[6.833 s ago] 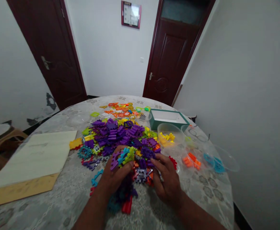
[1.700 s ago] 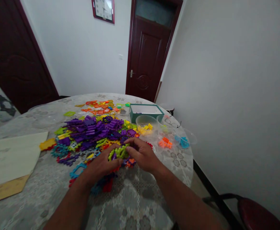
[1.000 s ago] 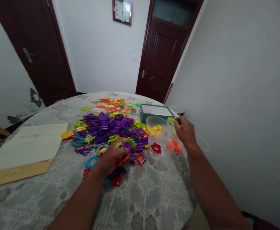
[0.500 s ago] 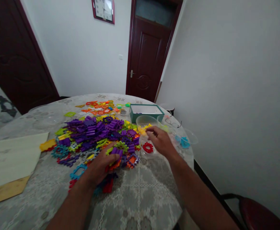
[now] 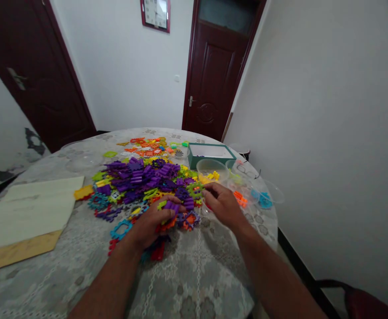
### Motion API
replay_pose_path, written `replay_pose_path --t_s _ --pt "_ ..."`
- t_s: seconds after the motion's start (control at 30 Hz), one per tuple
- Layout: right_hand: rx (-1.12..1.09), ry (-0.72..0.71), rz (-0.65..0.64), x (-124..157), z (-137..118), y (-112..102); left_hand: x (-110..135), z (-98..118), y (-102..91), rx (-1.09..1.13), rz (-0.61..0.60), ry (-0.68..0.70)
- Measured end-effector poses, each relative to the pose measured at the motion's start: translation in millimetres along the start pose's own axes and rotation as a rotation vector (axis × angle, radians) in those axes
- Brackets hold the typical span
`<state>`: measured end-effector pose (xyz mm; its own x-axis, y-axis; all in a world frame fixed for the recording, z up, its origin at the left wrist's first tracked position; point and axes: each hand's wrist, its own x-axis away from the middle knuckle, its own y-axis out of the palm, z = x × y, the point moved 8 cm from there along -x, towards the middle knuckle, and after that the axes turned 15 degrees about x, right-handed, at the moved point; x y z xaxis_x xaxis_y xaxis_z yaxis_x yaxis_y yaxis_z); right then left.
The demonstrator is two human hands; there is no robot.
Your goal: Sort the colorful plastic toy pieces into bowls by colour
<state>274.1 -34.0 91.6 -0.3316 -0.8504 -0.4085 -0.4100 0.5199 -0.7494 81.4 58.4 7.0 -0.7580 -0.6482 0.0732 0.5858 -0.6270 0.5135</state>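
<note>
My left hand (image 5: 156, 218) is closed around a small stack of toothed plastic pieces, with a purple piece (image 5: 171, 206) on top and green and orange edges showing. It rests at the near edge of a heap of interlocking plastic pieces (image 5: 141, 175), mostly purple. My right hand (image 5: 224, 204) pinches a lime green toothed piece (image 5: 195, 190) between thumb and fingers, just right of the heap. Below that hand, a clear dish with a red piece (image 5: 208, 206) is mostly covered. A clear tub (image 5: 213, 167) with yellow pieces (image 5: 213, 176) stands right behind it.
A green-rimmed white box (image 5: 211, 153) stands behind the tub. Clear containers hold orange (image 5: 240, 199) and blue pieces (image 5: 265, 200) on the right. Orange pieces (image 5: 147, 145) lie at the back. A pale sheet (image 5: 31, 208) over cardboard (image 5: 24, 251) lies left on the patterned tablecloth (image 5: 177, 274).
My right hand has drawn back from the yellow tub and now holds a lime green piece. A green piece that stuck out of my left hand's stack no longer shows there. The view has shifted left.
</note>
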Motion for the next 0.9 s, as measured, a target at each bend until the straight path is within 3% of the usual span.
replay_pose_path --t_s 0.1,0.2,0.33,0.43,0.5,0.57,0.67,0.77,0.83,0.9 --pt "0.258 0.030 0.165 -26 42 -40 0 5 3.8 0.057 0.000 0.024" --pt "0.554 0.108 0.250 -58 91 -69 1 5 5.7 0.113 0.013 0.004" --pt "0.845 0.344 0.229 -88 153 -89 1 3 2.6 0.207 0.045 -0.003" --pt "0.862 0.386 0.248 -92 163 -92 0 2 -1.9 0.267 0.060 0.012" --pt "0.748 0.285 0.274 -87 142 -81 -2 1 -2.0 0.281 0.037 0.009" --pt "0.539 0.109 0.243 -72 102 -59 -3 -1 -0.5 0.277 0.013 0.001" --pt "0.237 -0.148 0.083 -33 21 -13 -3 -2 1.6 0.237 0.008 -0.007" --pt "0.131 -0.313 -0.084 7 -47 29 -3 -2 1.4 0.180 0.034 0.008" --pt "0.129 -0.331 -0.150 21 -69 49 -3 -2 0.3 0.159 0.051 0.017" --pt "0.132 -0.314 -0.181 25 -76 60 -4 -2 -0.2 0.133 0.054 0.015"
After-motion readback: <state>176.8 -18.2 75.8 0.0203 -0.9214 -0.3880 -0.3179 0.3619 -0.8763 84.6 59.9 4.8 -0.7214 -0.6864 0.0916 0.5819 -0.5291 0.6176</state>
